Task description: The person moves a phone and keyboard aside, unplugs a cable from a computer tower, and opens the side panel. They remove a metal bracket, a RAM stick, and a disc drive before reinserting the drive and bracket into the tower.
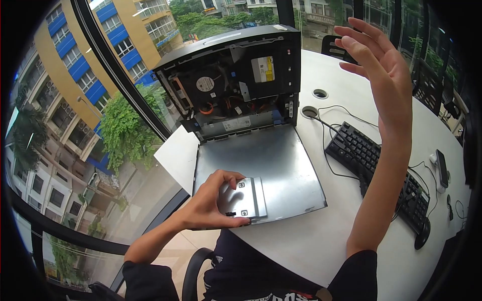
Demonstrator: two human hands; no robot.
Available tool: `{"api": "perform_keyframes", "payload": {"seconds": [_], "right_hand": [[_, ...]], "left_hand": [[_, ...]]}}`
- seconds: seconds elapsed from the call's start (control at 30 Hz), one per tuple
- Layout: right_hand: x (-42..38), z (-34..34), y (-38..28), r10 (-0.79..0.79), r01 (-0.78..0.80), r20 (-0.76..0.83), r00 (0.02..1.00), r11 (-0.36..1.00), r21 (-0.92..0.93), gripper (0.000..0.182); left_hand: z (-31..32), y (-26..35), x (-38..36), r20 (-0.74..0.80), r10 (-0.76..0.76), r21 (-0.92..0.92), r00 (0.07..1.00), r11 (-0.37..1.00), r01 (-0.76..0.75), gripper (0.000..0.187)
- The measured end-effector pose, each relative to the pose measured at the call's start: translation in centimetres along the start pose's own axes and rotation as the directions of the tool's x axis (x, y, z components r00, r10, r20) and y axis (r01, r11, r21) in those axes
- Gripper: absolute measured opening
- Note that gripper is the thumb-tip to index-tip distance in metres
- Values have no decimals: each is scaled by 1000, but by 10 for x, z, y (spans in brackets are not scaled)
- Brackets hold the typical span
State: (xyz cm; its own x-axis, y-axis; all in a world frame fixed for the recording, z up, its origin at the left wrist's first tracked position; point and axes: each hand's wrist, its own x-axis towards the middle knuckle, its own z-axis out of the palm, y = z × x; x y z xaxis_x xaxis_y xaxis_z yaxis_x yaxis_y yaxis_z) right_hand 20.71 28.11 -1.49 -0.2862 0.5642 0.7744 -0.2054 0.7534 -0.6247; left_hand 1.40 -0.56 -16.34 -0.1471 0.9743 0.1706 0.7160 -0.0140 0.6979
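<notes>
A desktop computer case (226, 80) stands with its inside facing me, showing a fan, a labelled drive and cables. From its foot a bare metal side panel (256, 155) extends toward me over the table. My left hand (213, 200) is at the panel's near edge, its thumb and fingers gripping across a metal plate (246, 198) with a raised rib and small square fittings. Raised high at the right, my right hand (379, 62) has its fingers apart and holds nothing.
On the white table (331, 246), a black keyboard (354, 145) lies right of the case with its cables. A dark mouse (423, 233) and a phone-like device (441, 168) sit farther right. Two round cable holes (320, 94) are behind the keyboard. Glass windows line the left.
</notes>
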Motion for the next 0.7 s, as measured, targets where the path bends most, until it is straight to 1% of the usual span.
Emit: {"api": "perform_keyframes", "payload": {"seconds": [0.07,0.17,0.23,0.27,0.3,0.33,0.4,0.47,0.5,0.53,0.6,0.63,0.7], "right_hand": [[-1,0,0,8,-8,16,1000,1000,1,62],[-4,1,2,-38,35,88,995,999,34,63],[-7,2,2,-72,85,217,973,995,-54,58],[-10,3,1,-82,113,283,956,989,-96,55],[-11,2,-2,-60,92,409,911,994,-57,63],[-15,1,-7,-86,140,535,840,988,-62,67],[-23,2,-15,-122,239,751,649,970,-49,76],[-31,9,-17,-164,242,876,454,969,56,84],[-34,11,-23,-87,184,914,397,983,14,74],[-40,16,-26,-121,202,906,405,979,40,72],[-52,26,-32,-188,240,888,419,966,92,69],[-50,27,-52,-54,175,941,335,985,-6,58],[-60,34,-52,-75,245,940,333,969,-10,52]], "left_hand": [[-2,0,2,-3,2,-11,1000,1000,-2,77],[-6,1,3,-11,1,-57,1000,998,-1,77],[-10,-1,4,-12,-1,-100,1000,995,0,77],[-12,-1,5,-17,0,-88,1000,996,-1,77],[-14,0,6,-23,1,-77,1000,997,-3,78],[-18,1,9,-27,5,-65,1000,998,-6,78],[-27,6,14,-17,-22,-90,1000,996,20,78],[-38,12,20,-8,-42,-105,999,994,41,78],[-45,16,24,-5,-49,-107,999,993,48,78],[-51,18,28,-2,-56,-109,998,992,55,77],[-65,22,37,22,-100,-171,995,980,102,75],[-72,25,41,39,-130,-192,991,972,135,74],[-86,27,50,78,-178,-221,981,956,191,70]]}}
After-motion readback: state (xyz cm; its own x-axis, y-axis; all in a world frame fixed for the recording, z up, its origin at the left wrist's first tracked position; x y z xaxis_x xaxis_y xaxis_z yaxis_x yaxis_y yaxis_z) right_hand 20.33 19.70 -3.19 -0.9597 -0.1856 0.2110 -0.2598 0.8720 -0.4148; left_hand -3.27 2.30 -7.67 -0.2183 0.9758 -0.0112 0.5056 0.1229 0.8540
